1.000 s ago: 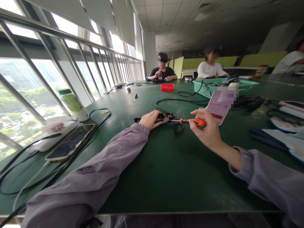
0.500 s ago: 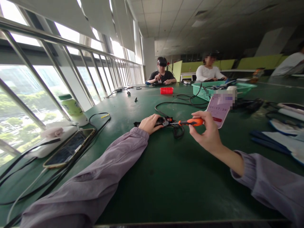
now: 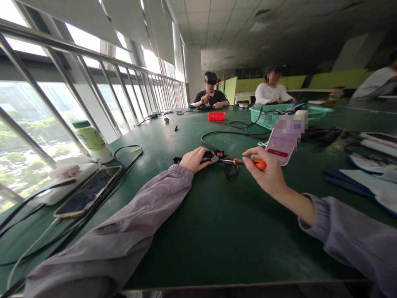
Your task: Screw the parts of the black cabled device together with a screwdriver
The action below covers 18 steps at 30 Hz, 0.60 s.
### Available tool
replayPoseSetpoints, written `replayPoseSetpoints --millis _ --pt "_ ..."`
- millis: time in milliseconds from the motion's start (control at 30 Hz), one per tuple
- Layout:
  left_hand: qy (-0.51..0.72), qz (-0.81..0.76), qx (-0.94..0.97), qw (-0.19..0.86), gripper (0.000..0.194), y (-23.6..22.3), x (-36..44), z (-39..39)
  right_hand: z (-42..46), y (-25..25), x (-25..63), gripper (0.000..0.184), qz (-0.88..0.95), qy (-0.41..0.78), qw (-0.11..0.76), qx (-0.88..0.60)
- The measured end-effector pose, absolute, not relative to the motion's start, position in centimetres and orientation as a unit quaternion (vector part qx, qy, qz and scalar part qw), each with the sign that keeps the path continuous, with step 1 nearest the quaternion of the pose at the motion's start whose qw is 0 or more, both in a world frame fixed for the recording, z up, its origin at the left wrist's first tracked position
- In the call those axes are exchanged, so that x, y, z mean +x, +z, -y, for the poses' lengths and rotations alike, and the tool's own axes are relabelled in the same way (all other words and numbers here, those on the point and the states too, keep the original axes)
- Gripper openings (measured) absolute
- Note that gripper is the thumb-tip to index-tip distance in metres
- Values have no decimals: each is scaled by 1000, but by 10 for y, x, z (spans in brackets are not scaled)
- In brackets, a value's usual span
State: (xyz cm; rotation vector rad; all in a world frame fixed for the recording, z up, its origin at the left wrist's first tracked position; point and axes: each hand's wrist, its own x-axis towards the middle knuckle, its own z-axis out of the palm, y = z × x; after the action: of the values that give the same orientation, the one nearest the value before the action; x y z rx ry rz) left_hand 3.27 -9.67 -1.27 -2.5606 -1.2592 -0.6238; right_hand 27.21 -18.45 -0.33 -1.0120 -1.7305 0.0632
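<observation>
My left hand point(image 3: 194, 160) is closed around a dark device point(image 3: 206, 158) with a black cord, pressing it on the green table; its exact kind I cannot make out. Small orange-red and grey parts show at the device's right end. In my right hand point(image 3: 268, 169) is a screwdriver point(image 3: 259, 164) with an orange and black handle, held near level by the fingers. Its thin metal shaft points left and reaches the device's right end; the tip is too small to make out. A loop of black cord point(image 3: 232, 170) lies beneath the shaft.
Behind my right hand a phone point(image 3: 282, 142) leans upright before a green basket point(image 3: 260, 118). A red tray point(image 3: 216, 116) sits farther back. On the left are a phone point(image 3: 88, 192), cables and a bottle point(image 3: 93, 140); gloves point(image 3: 366, 182) lie right. Two people sit across the table.
My right hand has shifted slightly left along the screwdriver handle, its fingers covering more of the handle's front part. My left hand keeps its hold on the device.
</observation>
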Motion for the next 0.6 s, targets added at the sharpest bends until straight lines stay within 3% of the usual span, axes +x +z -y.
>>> replayPoseSetpoints --millis 233,467,600 --pt "-208 430 -871 114 38 -13 33 96 180 -5 272 34 706 -6 600 -377" --pt "-214 428 -871 111 37 -13 33 96 182 -2 274 17 680 14 567 -464" --pt "-204 432 -871 117 38 -13 34 97 177 -5 277 14 684 7 581 -441"
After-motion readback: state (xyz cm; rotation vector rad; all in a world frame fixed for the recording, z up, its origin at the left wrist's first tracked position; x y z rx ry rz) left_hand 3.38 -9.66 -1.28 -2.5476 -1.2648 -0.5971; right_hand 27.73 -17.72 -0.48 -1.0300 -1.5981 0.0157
